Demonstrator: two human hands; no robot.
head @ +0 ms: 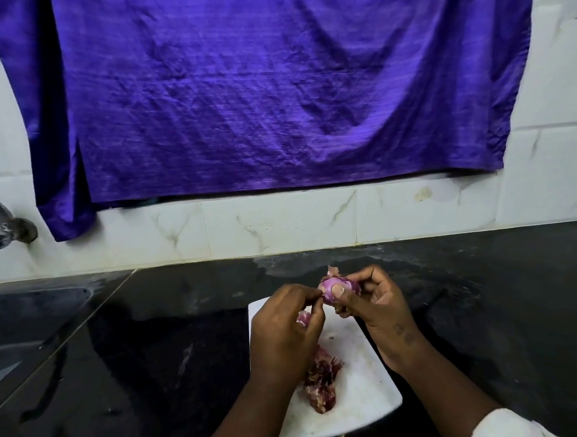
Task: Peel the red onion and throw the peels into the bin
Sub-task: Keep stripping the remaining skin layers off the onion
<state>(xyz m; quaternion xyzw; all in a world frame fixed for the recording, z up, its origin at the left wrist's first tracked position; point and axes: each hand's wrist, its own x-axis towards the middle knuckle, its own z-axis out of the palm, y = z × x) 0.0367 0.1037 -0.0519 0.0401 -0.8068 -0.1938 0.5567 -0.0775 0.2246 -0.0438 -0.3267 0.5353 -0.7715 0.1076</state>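
While the right grip (373, 307) grasps the red onion (328, 285) with its tip pointing far, the left grip (284, 330) pinches the loose skin (324, 296) on its left side.

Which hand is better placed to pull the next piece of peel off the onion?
Left. The left hand pinches the loose skin at the edge of the red onion, while the right hand grips the onion, thumb on top, above the white board.

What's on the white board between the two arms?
A heap of red onion peels lies on the white board, between the left forearm and the right forearm, as the head view shows.
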